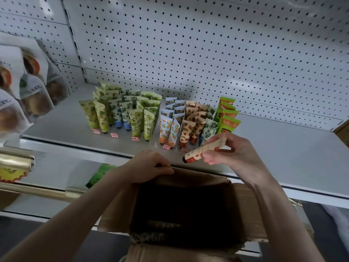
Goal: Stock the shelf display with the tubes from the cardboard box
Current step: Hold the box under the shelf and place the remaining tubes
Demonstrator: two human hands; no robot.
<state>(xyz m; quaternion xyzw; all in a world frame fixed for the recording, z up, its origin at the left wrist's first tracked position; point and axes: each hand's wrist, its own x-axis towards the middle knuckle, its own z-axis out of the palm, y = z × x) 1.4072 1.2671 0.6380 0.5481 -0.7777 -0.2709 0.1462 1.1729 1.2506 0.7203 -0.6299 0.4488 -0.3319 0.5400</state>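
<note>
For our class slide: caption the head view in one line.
Right hand holds fruit-print tube over shelf; left hand grips cardboard box rim.

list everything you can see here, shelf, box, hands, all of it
standing tubes: many, green, blue, orange, red prints, rows on shelf
green-orange tubes: four, right end of rows
price tags: several, red, before rows
held tube: one, cream and red, above shelf front
cardboard box: one, brown, open, below shelf edge
shelf: one, pale grey
pegboard: white, behind shelf
bagged pastries: several, far left
left hand: grips box's far rim
right hand: holds tube
</note>
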